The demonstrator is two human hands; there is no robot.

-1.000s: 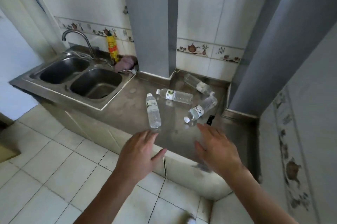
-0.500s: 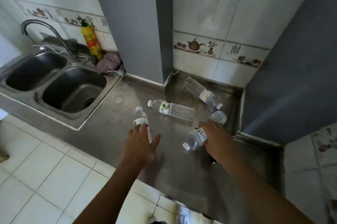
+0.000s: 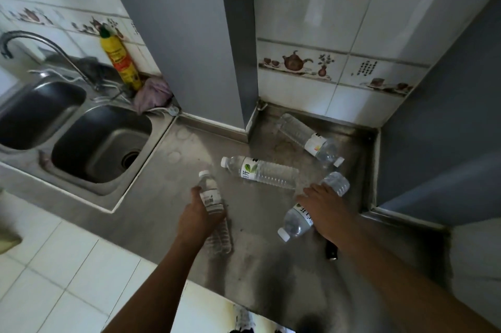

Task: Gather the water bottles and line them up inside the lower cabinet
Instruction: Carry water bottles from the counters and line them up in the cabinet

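Steel surface [image 3: 173, 191]: four clear plastic water bottles lie on their sides here, to the right of a double sink [image 3: 100, 143].
Left hand [image 3: 196, 217]: fingers curled narrow round the near-left bottle [image 3: 212, 198], thumb on its left side, its white cap pointing away from the wrist.
Right hand [image 3: 324, 208]: laid over the middle of the near-right bottle [image 3: 296, 221]; fingers seem wrapped on it, though the hand hides the grip, so I cannot tell for sure.
Middle bottle [image 3: 264, 172]: between the two sets of fingers and just beyond them, green leaf label, cap toward the left.
Far bottle [image 3: 309, 137]: well beyond the right fingers, in the back corner by the tiled wall.
Yellow bottle [image 3: 120, 63]: upright behind the sink, beside a faucet [image 3: 46, 48] and a crumpled cloth [image 3: 153, 94].
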